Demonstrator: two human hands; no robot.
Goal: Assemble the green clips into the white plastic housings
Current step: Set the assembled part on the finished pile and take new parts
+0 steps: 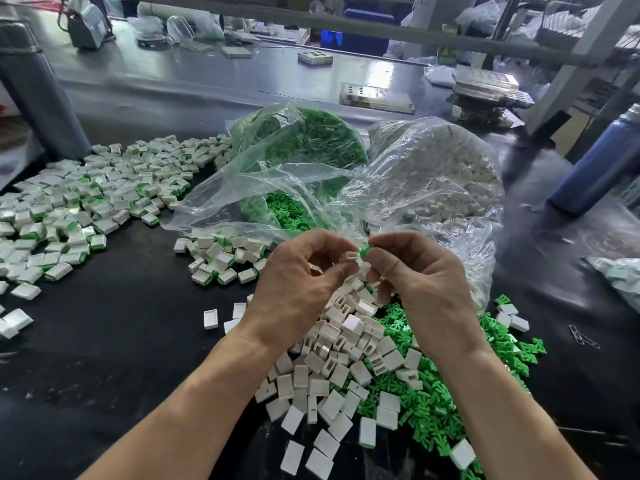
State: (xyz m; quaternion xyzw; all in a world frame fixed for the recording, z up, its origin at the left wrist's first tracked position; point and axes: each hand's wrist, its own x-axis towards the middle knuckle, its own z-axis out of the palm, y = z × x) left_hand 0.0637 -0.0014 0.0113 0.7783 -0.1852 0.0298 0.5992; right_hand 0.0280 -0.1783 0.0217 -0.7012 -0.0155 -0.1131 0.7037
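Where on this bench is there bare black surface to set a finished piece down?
Bare mat lies left of the left hand, between the finished pile and the loose white housings. More lies right of the green clips, near the paperclips. Under both hands and around the bags it is crowded.

One white housing (350, 256) held up mid-scene, slot facing right, green clip (365, 251) just at its opening. Loose housings pile (332, 362) near centre, loose clips heap (433, 403) near right, touching it. Assembled pieces (86, 199) spread far left. Bag of clips (304, 147), bag of housings (443, 174) behind.
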